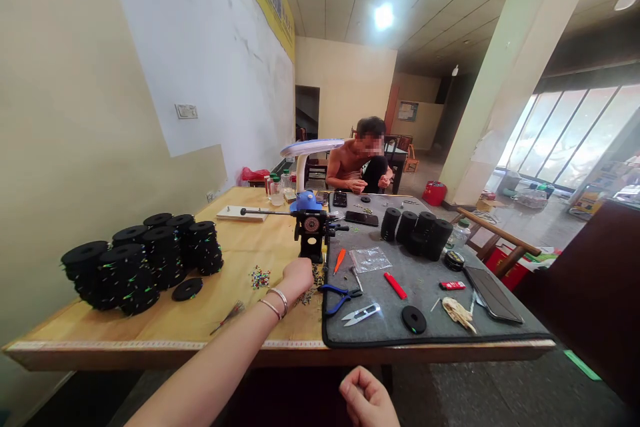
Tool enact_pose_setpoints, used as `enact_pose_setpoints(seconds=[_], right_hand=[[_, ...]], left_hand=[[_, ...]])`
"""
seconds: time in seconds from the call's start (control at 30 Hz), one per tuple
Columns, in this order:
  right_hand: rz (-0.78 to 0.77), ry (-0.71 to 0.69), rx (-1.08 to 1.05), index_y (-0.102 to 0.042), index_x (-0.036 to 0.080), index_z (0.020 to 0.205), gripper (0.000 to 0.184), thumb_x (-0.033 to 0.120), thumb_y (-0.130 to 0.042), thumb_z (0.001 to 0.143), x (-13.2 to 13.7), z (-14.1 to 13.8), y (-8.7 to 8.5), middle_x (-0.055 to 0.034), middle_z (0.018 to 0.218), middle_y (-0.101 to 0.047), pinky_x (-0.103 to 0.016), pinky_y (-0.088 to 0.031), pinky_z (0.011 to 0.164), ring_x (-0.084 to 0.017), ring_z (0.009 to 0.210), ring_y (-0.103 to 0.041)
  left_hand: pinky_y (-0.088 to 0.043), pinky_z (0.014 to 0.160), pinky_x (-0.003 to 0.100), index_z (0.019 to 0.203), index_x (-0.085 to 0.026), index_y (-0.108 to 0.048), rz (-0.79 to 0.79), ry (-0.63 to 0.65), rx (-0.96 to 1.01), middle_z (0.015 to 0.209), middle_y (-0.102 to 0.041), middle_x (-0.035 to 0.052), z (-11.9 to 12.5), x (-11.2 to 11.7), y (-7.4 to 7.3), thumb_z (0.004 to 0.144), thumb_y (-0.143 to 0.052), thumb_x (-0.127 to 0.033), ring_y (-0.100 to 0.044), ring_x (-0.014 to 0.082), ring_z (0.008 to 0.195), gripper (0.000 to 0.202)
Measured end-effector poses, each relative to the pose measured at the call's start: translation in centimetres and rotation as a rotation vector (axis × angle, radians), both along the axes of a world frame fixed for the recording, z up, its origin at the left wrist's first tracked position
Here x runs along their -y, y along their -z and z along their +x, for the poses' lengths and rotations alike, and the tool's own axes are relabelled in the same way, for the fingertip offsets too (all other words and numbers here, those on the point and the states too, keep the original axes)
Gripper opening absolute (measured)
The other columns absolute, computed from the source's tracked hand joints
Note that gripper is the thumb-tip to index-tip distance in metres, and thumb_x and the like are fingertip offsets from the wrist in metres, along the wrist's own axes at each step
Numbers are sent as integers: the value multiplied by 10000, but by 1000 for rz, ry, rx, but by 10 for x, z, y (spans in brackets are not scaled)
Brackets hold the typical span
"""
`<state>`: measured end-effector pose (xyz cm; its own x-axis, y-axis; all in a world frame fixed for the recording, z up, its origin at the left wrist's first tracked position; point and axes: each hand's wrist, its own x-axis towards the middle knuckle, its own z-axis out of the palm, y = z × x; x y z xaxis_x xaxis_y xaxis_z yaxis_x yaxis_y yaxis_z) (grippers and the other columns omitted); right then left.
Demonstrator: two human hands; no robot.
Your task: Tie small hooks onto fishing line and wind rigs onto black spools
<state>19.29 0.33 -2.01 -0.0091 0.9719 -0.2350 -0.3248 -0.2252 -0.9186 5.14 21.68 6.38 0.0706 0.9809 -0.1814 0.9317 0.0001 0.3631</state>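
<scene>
My left hand [299, 275] reaches over the table with its fingers bent down, at a pile of small metal pieces [306, 296] by the foot of a black clamp-like device [311, 232]. It looks closed; what its fingertips hold, if anything, is hidden. Left of it lies a heap of small coloured beads or floats [260, 277]. My right hand [369, 397] is below the table's front edge, thumb and curled fingers pressed together; I cannot make out anything in them. Blue-handled pliers [340, 298] and thread snips [361, 314] lie on the grey mat [390, 337].
Stacks of black foam spools [160, 257] fill the table's left, more [417, 230] the mat's back. A desk lamp [300, 177] stands behind the device. A red lighter [395, 285], orange-handled tool [340, 260] and plastic bag [370, 259] lie on the mat. A person [357, 160] sits opposite.
</scene>
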Motion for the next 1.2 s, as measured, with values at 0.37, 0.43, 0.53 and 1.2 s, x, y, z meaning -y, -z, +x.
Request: enact_pose_setpoints(seconds=[0.37,0.43,0.53,1.2], right_hand=[[-40,-22,32,-421,204,621,548,650,-726,526,10,-2,-19,129,402,-291,-186,-57,373,-26,364,-146],[-42,-15,27,-428,200,643,525,625,-724,559,12,-3,-22,124,421,-312,-180,-62,374,-25,371,-153],[-37,-19,20,-441,193,674,487,588,-716,607,15,-5,-27,110,460,-363,-172,-76,377,-22,381,-177],[57,-247,122,-481,166,712,416,556,-622,736,28,-44,-25,-18,700,-630,-130,-326,347,-58,443,-509]], left_hand=[[-517,818,422,1165,-143,-546,31,-31,220,1175,-582,105,1,-1,-7,870,-573,-298,-602,230,987,334],[-515,814,429,1154,-156,-549,63,-12,308,1166,-586,89,-6,3,-13,879,-558,-302,-602,222,974,312],[-481,806,372,978,-146,-607,109,40,477,1012,-635,83,-22,28,-19,859,-570,-248,-596,212,925,161],[-417,490,177,705,-125,-639,-665,-526,1816,712,-665,34,-38,208,61,705,-718,-77,-592,99,571,93]])
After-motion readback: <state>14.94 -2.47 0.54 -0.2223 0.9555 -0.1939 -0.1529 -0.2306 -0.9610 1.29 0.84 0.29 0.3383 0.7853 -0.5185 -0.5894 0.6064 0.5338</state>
